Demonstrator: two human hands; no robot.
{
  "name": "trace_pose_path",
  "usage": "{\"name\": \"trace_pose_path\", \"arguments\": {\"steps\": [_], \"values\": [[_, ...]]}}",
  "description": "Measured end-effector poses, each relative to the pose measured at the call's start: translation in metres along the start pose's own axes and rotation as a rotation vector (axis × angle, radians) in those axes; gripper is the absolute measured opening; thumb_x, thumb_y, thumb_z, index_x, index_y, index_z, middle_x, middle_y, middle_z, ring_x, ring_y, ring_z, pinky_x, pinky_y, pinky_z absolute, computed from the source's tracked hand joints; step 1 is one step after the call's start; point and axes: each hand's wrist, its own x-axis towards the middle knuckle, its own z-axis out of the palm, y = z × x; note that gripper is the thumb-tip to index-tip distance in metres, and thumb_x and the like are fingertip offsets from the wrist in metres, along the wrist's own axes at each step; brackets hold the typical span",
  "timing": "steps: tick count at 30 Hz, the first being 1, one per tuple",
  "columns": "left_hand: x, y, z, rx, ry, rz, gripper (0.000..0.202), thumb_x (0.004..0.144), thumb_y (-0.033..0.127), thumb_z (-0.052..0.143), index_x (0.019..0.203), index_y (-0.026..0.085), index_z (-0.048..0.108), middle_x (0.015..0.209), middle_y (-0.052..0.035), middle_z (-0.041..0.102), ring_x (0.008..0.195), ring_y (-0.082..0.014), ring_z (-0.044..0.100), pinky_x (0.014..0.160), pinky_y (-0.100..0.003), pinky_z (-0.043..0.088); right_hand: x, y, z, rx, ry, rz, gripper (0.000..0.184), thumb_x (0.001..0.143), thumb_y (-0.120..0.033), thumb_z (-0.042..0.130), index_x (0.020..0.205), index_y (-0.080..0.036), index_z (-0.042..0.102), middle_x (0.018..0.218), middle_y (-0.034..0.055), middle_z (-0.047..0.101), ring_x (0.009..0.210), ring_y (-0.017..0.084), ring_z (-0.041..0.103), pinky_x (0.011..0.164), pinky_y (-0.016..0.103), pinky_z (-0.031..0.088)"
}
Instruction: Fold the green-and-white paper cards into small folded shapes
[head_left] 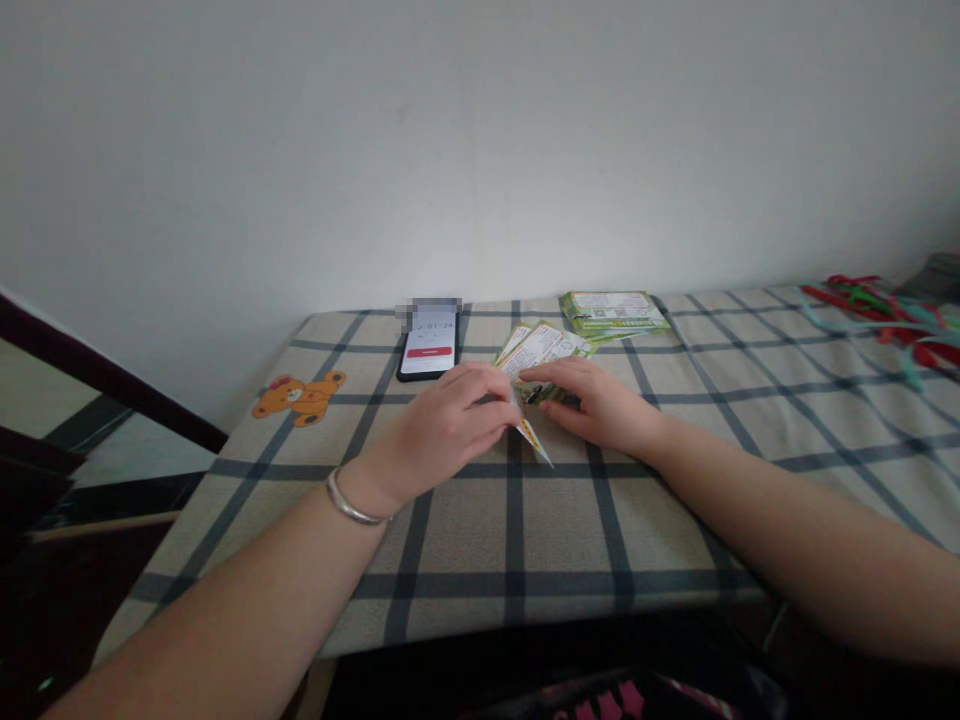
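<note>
Head view looks down on both hands at work over a counter [465, 540] spread with a checked cloth [720, 375]. The left hand [471, 408], with a silvery bangle [352, 500] at its wrist, is pinched narrow around a yellow-marked card [535, 443] that slants down toward the near edge. Opposite it, the right hand [581, 398] curves with thumb and fingers apart, touching a loose fan of printed cards [546, 345]; whether it grips one, I cannot tell. The fan lies between and just beyond the two hands. Behind the right hand sits a stack of green-edged cards [616, 312], near the wall [450, 150]. A phone [430, 345] lies beyond the left hand, a bear figure [300, 398] to its left. Well apart, at far right, red, green and pale-blue strips [885, 315] lie tangled.
</note>
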Motion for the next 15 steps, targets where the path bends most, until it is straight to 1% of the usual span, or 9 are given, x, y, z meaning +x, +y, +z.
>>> {"name": "trace_pose_path", "arguments": {"steps": [4,7,9,12,15], "values": [[-0.003,-0.003,0.001,-0.031,-0.006,-0.079,0.014,0.087,0.008,0.057,0.089,0.019,0.065,0.089,-0.0034,0.057,0.087,-0.0168,0.054,0.078,-0.032,0.049,0.000,-0.002,0.002,0.019,-0.025,-0.030,0.038,0.090,-0.024,0.055,0.128,-0.019,0.056,0.126,0.0089,0.064,0.118,0.023,0.056,0.102,0.044,0.043],[-0.004,-0.006,0.002,-0.093,-0.037,-0.107,0.013,0.088,0.008,0.056,0.090,0.019,0.063,0.088,-0.0023,0.059,0.088,-0.0164,0.054,0.080,-0.031,0.047,0.003,-0.004,0.003,-0.004,-0.057,-0.066,0.034,0.092,-0.028,0.054,0.124,-0.017,0.059,0.127,0.0107,0.063,0.119,0.023,0.054,0.104,0.045,0.040],[-0.004,-0.008,0.003,-0.118,-0.043,-0.112,0.012,0.089,0.009,0.056,0.090,0.018,0.063,0.089,-0.0024,0.061,0.091,-0.0166,0.054,0.083,-0.032,0.047,0.004,-0.005,0.003,-0.001,-0.066,-0.071,0.029,0.093,-0.027,0.054,0.118,-0.016,0.062,0.123,0.0110,0.065,0.116,0.022,0.055,0.103,0.042,0.041],[-0.004,-0.011,0.004,-0.143,-0.055,-0.126,0.011,0.090,0.011,0.056,0.090,0.018,0.064,0.091,-0.0025,0.063,0.093,-0.0169,0.056,0.087,-0.034,0.047,0.005,-0.006,0.001,-0.003,-0.049,-0.014,0.018,0.092,-0.023,0.055,0.101,-0.016,0.067,0.105,0.0083,0.070,0.101,0.020,0.060,0.091,0.035,0.045],[-0.005,-0.013,0.006,-0.155,-0.061,-0.166,0.014,0.090,0.011,0.056,0.094,0.020,0.065,0.095,-0.0020,0.066,0.097,-0.0170,0.058,0.092,-0.036,0.047,0.005,-0.008,0.000,-0.049,-0.026,0.122,0.016,0.090,-0.023,0.056,0.086,-0.017,0.070,0.081,0.0040,0.070,0.078,0.016,0.060,0.074,0.030,0.044]]}}
